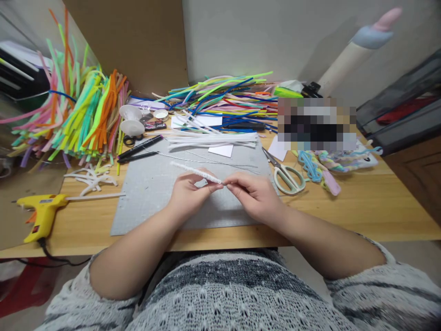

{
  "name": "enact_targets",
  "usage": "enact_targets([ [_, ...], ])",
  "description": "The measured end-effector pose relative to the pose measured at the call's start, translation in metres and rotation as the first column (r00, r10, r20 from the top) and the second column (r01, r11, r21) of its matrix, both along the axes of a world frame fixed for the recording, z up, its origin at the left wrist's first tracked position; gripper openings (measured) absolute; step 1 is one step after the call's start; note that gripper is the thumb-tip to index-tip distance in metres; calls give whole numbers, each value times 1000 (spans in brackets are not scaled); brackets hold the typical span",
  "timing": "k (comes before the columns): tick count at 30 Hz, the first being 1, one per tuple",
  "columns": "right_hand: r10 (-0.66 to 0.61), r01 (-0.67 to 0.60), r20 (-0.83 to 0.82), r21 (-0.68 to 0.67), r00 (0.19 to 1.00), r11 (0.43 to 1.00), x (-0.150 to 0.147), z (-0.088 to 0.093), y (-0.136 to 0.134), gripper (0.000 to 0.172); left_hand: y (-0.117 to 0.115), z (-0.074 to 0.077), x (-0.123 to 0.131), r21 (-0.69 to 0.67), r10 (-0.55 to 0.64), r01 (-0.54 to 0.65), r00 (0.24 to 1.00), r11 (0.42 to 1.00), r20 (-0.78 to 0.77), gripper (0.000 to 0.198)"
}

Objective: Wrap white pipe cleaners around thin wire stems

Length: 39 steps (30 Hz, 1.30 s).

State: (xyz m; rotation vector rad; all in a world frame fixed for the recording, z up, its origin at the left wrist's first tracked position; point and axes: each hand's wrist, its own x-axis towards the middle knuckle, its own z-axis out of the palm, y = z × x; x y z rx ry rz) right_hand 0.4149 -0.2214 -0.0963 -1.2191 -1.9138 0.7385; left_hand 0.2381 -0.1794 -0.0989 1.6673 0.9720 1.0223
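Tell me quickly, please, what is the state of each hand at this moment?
Left hand: closed, holding a white fuzzy stem.
Right hand: closed, pinching at the same stem's end.

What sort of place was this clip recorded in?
Most likely a craft work table: there are bundled colourful pipe cleaners, a yellow glue gun and a grey cutting mat.
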Motion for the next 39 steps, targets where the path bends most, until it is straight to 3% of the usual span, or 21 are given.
enact_targets([
  [3,34,-43,-69,-133,997,990,2,5,0,16,-1,-1,0,-5,13,-13,1000,1000,7,12],
  [5,64,-115,-200,-256,978,960,3,7,1,14,-1,-1,0,-13,-54,54,998,998,23,10],
  [8,49,-278,-444,-466,895,840,4,7,5,11,0,0,-3,-16,-162,163,986,986,44,7],
  [11,6,-362,-539,-557,842,748,3,7,9,11,1,1,-3,56,-156,154,987,987,32,5],
  [13,7,-344,-531,-538,847,769,3,8,9,11,1,1,-3,115,-41,37,999,993,25,5],
  [16,39,-249,-442,-428,896,869,1,9,6,12,-2,2,-2,109,99,-98,995,989,-9,13],
  [20,32,-58,-200,-128,979,990,-1,8,-1,14,-5,3,-2,45,-20,22,999,999,-34,13],
  [23,28,-23,-42,97,999,995,-1,4,-5,18,-5,2,-2,-26,-28,29,999,999,35,7],
  [26,13,-22,45,225,999,974,-1,0,-6,21,-4,1,-1,-200,-13,34,994,979,104,8],
  [30,0,-17,66,255,998,967,-1,-2,-6,22,-4,-1,2,-324,-6,86,971,942,239,11],
  [34,-1,-11,53,237,999,972,-1,-3,-6,21,-4,-7,3,-295,-44,158,932,942,359,10],
  [39,-8,8,-3,107,1000,994,-3,-2,-6,19,-4,-12,2,-263,-74,169,939,950,336,8],
])
